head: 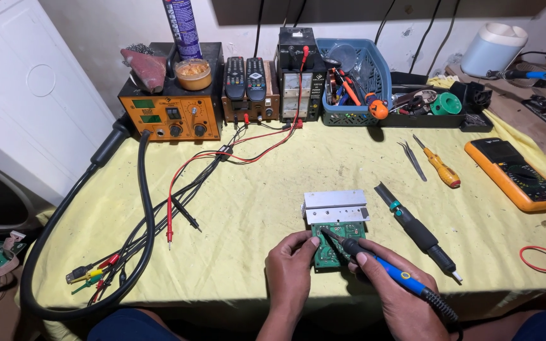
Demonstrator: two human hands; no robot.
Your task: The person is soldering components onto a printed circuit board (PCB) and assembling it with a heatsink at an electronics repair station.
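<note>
Holding green circuit board (333, 249) w/ silver heatsink, near-centre of yellow-covered worktop (254, 208): left hand (291, 273), fingers grasping board's left edge. Right hand (394, 292): fingers clenched round blue-handled soldering iron (380, 265), tip touching board. Black desoldering tool (417, 230) just right of board. Far left: orange rework station (175, 113). Far right: yellow multimeter (512, 173); orange screwdriver (440, 167) & tweezers (412, 159) beside it.
</note>
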